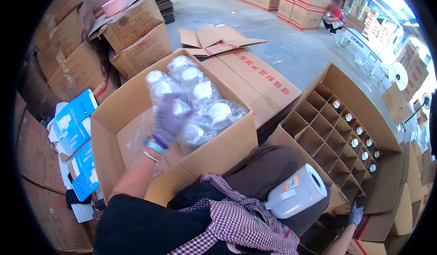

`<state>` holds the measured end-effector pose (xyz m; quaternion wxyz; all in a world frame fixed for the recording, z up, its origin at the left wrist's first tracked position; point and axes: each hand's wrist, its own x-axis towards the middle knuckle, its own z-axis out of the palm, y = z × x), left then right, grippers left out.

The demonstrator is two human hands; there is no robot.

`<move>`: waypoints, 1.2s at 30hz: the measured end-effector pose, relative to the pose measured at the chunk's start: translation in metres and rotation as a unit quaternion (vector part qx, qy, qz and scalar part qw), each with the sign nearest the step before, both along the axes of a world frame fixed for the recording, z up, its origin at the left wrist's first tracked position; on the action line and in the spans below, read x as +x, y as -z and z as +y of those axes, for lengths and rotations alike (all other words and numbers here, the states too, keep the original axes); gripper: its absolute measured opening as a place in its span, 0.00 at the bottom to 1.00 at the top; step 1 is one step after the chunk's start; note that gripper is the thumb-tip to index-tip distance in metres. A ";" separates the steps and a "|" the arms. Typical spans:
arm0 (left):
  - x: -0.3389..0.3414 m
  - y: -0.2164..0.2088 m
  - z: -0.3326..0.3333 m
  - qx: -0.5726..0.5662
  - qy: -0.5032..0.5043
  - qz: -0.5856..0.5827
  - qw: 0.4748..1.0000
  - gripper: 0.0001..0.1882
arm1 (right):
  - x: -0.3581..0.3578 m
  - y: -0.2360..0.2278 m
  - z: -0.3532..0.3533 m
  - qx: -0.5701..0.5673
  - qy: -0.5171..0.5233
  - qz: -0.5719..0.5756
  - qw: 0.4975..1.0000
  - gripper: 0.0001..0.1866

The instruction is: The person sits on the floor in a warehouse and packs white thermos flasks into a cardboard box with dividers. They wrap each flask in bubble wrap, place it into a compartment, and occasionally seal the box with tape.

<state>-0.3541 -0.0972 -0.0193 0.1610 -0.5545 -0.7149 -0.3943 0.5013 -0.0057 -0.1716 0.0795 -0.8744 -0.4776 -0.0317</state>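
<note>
My left hand (169, 120), in a light purple glove, is over the open cardboard box (111, 150). Motion blurs it, but its thumb and fingers look spread apart. Beside and beneath it are several white, round-topped items (203, 91) wrapped in clear plastic bags. At the lower right, my gloved right hand (356, 215) is at the near corner of a divided carton (314, 139). Its fingers look curled, and what they hold there is too small to make out. On my lap lies a white plastic pitcher (296, 192) with a handle and an orange label.
White-capped bottles (354, 142) stand in several right-hand compartments of the divided carton. Behind the boxes is a flattened carton (255, 79). Stacked boxes (73, 73) crowd the left, with blue printed packages (73, 123) nearer. A person (333, 16) crouches far off by a carton stack.
</note>
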 end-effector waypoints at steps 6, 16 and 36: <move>-0.035 -0.012 -0.035 -0.569 -0.021 -0.217 0.793 0.28 | -0.082 -0.075 -0.017 0.156 -0.120 0.038 0.980 0.26; 0.039 -0.161 0.037 -0.197 0.678 -0.395 0.588 0.20 | -0.316 -0.215 -0.029 0.233 -0.395 0.484 0.746 0.19; 0.326 -0.065 0.193 -0.164 0.554 -0.568 0.586 0.32 | -0.349 -0.226 0.019 0.413 -0.285 0.447 0.741 0.11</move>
